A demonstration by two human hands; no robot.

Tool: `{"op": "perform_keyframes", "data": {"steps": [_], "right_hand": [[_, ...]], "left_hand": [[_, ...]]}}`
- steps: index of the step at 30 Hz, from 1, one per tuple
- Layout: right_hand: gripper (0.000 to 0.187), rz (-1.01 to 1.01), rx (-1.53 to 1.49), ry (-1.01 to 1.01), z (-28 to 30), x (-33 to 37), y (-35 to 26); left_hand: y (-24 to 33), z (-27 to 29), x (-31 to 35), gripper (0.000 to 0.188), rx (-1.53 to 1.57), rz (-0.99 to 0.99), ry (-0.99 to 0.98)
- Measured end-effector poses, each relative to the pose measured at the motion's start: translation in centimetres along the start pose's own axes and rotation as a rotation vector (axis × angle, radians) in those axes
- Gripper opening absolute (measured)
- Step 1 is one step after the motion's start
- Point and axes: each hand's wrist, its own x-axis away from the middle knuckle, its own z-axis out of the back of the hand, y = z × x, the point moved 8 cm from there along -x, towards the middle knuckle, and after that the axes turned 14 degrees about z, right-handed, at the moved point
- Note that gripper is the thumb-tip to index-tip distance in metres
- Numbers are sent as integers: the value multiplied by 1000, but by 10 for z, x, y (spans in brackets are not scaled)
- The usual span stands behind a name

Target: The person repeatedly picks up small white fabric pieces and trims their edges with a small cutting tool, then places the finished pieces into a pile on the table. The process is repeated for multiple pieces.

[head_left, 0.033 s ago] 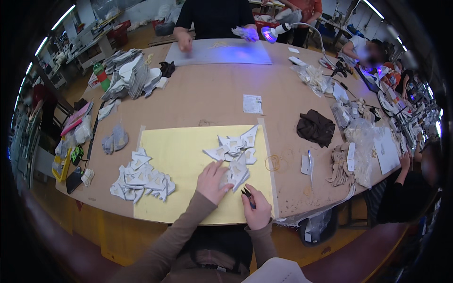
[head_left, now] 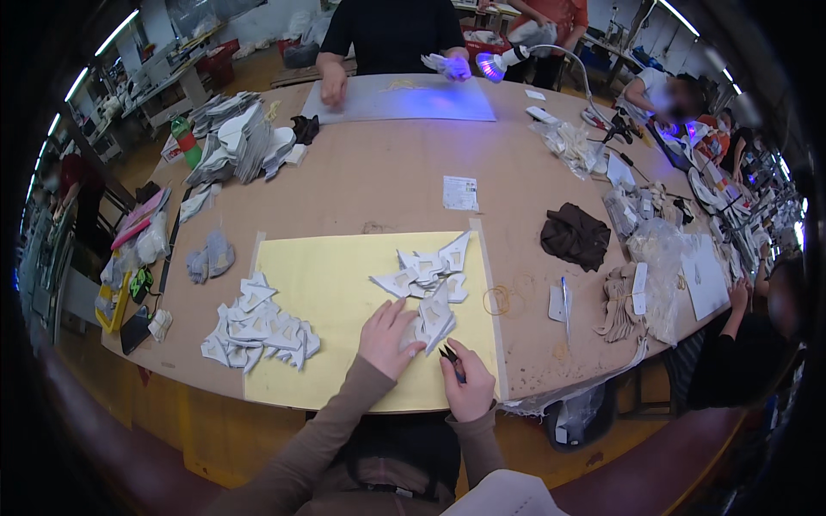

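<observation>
On a yellow sheet (head_left: pixel 344 267) my left hand (head_left: pixel 385 341) is closed at the near left edge of a small stack of white cut pieces (head_left: pixel 435 316), its thumb and fingers about the edge. My right hand (head_left: pixel 468 380) grips black thread snips (head_left: pixel 449 353), their tips pointing at the stack's lower edge. Beyond, more white pieces (head_left: pixel 422 271) with small cut-out openings overlap the stack. A larger heap of similar pieces (head_left: pixel 258 325) lies at the sheet's left edge.
Right of the sheet lie yellow rubber bands (head_left: pixel 496 300), a pen (head_left: pixel 565 303) and a dark cloth (head_left: pixel 576 236). A printed paper (head_left: pixel 460 193) lies beyond. Tall stacked pieces (head_left: pixel 245 138) stand far left. Across the table a person works under a violet lamp (head_left: pixel 492 67).
My hands stay nearly in place at the stack, the snips still held. The hand of the person opposite has shifted slightly.
</observation>
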Motion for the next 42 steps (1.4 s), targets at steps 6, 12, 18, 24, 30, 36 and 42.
{"op": "perform_keyframes", "data": {"steps": [6,12,18,24,30,36,42], "right_hand": [[34,57,-5,28,3,1,-3],[31,87,-17,75,3,-8,-5],[28,114,-130,40,4,-5,-4],[29,135,-322,15,3,6,-49],[25,59,-207,-36,-2,0,-59],[24,91,-189,2,-4,2,-61],[26,22,-236,5,-7,7,-57]], "left_hand": [[20,25,35,52,-151,-133,280],[-8,31,29,37,66,-93,132],[-38,28,30,38,709,327,-156],[-16,37,41,55,935,365,-336],[4,45,50,60,1077,391,-440],[-2,39,52,58,1167,422,-464],[-9,34,57,50,1231,439,-453]]}}
